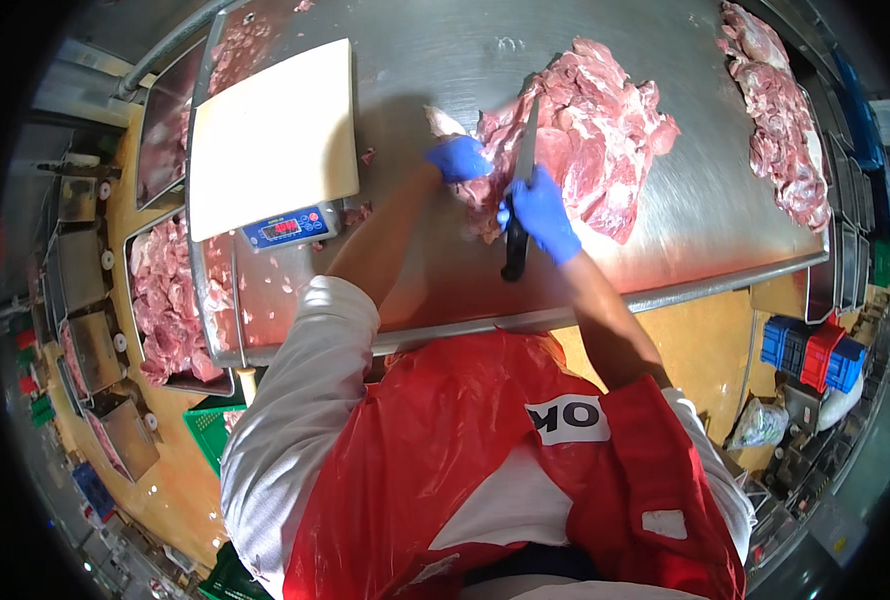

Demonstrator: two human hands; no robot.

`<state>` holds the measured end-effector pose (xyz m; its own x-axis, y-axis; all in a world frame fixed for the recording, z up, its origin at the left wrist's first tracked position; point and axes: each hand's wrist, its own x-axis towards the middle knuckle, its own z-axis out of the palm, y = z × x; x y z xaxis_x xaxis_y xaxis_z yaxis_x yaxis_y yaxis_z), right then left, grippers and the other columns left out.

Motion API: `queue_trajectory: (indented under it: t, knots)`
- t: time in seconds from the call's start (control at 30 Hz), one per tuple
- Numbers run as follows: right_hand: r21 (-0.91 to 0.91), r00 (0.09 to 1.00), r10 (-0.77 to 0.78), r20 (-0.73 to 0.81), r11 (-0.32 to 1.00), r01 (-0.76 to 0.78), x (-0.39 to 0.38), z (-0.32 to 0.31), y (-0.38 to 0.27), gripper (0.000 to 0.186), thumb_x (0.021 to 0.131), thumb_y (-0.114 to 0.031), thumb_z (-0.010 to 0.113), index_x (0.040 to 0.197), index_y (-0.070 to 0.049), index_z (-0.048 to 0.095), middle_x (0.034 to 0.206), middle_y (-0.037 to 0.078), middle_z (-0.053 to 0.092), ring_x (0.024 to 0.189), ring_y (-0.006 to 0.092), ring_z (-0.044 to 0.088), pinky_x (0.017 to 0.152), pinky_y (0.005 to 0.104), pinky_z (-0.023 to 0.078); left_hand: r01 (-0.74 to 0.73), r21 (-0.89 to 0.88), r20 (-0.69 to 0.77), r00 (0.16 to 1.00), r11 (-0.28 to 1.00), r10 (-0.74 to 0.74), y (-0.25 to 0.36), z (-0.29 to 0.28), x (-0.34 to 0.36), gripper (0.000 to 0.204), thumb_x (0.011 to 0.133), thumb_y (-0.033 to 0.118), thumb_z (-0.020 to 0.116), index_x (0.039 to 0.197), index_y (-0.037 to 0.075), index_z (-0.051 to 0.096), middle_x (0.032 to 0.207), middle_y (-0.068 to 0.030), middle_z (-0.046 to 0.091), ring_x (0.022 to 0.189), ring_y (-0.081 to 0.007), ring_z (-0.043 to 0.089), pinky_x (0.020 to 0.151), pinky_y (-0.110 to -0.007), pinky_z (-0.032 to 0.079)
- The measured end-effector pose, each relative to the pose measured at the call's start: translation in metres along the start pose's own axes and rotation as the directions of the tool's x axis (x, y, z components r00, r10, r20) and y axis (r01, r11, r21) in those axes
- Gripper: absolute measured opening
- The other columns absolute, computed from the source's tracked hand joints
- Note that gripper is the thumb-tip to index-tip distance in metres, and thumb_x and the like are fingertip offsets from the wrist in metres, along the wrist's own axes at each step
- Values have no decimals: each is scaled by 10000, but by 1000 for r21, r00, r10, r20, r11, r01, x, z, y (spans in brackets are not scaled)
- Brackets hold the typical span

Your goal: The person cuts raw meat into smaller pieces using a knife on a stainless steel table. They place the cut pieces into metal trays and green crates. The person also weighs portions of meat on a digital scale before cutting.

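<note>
A big heap of raw pink meat (605, 140) lies on the steel table (435, 60) in front of me. In my right hand (547, 215), gloved in blue, is a knife (528, 150) with a dark handle, its blade pointing away from me along the heap's left side. My left hand (460, 160), also in a blue glove, is closed on a piece of meat (477, 205) at the left edge of the heap. A pale, fatty bit (443, 122) sticks out just beyond that hand.
To the left stands a digital scale (290, 228) under a cream-coloured board (275, 135). Meat-filled steel trays (170, 300) flank the table's left edge. More meat (777, 120) lies along the far right side. A green crate (210, 430) sits below on the left.
</note>
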<state>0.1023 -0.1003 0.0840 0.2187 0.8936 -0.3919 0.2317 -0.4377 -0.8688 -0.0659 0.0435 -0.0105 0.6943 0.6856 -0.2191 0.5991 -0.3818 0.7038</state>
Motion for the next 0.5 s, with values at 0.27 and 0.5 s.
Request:
queue_trajectory:
  t: [0.27,0.5]
  knots:
    - [-754,829,-278,485,347,558,36,-1,-33,134,824,-87,548,782,15,623,631,156,612,647,317,658,624,457,528,116,-590,-16,988,799,-155,37,-11,-33,317,847,316,644,785,6,669,664,-102,641,622,-205,637,617,-363,513]
    - [-807,950,168,263,577,122,-127,0,49,239,858,-38,504,1078,48,472,921,323,606,843,475,614,739,536,500,121,-414,-324,907,902,-270,8,1,-54,275,833,298,571,848,52,693,806,-192,675,770,-370,651,739,-468,499]
